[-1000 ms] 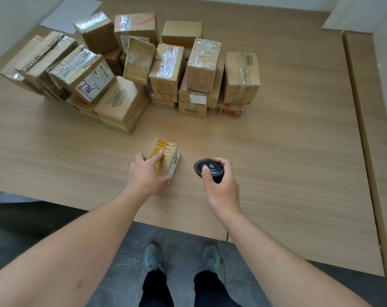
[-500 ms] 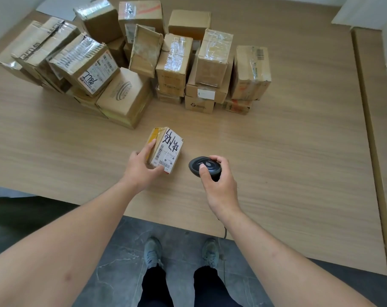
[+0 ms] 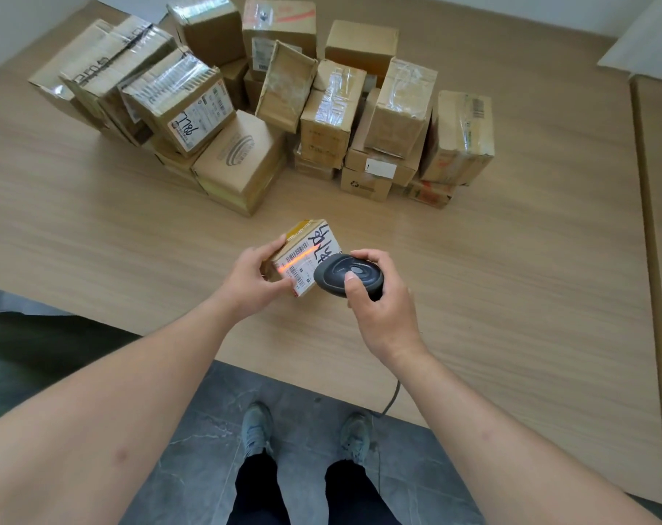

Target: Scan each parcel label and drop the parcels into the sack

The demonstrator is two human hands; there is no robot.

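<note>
Left hand (image 3: 250, 284) grips my small parcel (image 3: 307, 259), tilting its label up to the handheld scanner (image 3: 348, 276) my right hand (image 3: 378, 301) clasps, thumb on trigger, beam crossing the barcode; unscanned boxes (image 3: 268, 108) wait beyond, sack unseen.

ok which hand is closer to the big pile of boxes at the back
Left. The left hand, gripping the small parcel, sits nearer the pile of boxes; the right hand, holding the scanner, is lower.

Parcel-sorting room: taped cardboard parcels (image 3: 268, 108) heaped on a bare wooden table (image 3: 511, 259).
</note>
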